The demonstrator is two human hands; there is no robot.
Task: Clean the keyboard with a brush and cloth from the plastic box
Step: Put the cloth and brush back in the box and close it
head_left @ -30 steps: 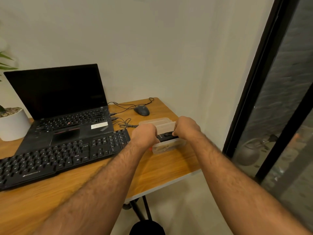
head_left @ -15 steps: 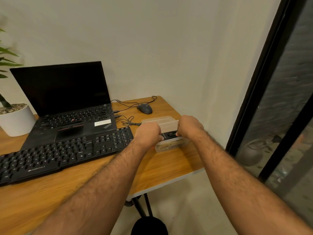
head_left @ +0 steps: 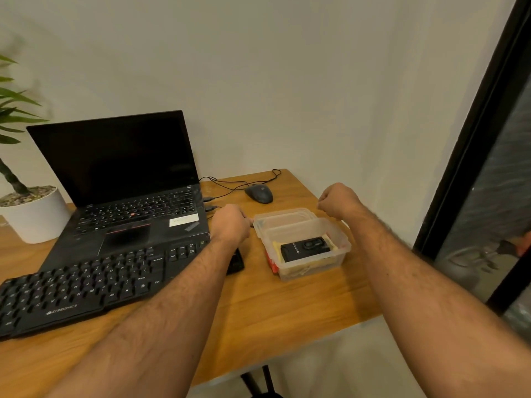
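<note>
Hands [head_left: 230, 225] curled beside plastic box [head_left: 342, 248]

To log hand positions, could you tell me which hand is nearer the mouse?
Left. The left hand sits just in front of the mouse; the right hand is farther off, to its right.

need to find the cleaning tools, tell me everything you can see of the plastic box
The plastic box is clear, rectangular, with rounded corners and a red patch on its left side. It stands upright on the wooden table, right of the keyboard, lid off. Inside, a black flat item lies on something yellowish. Neither hand visibly grips it.
</note>
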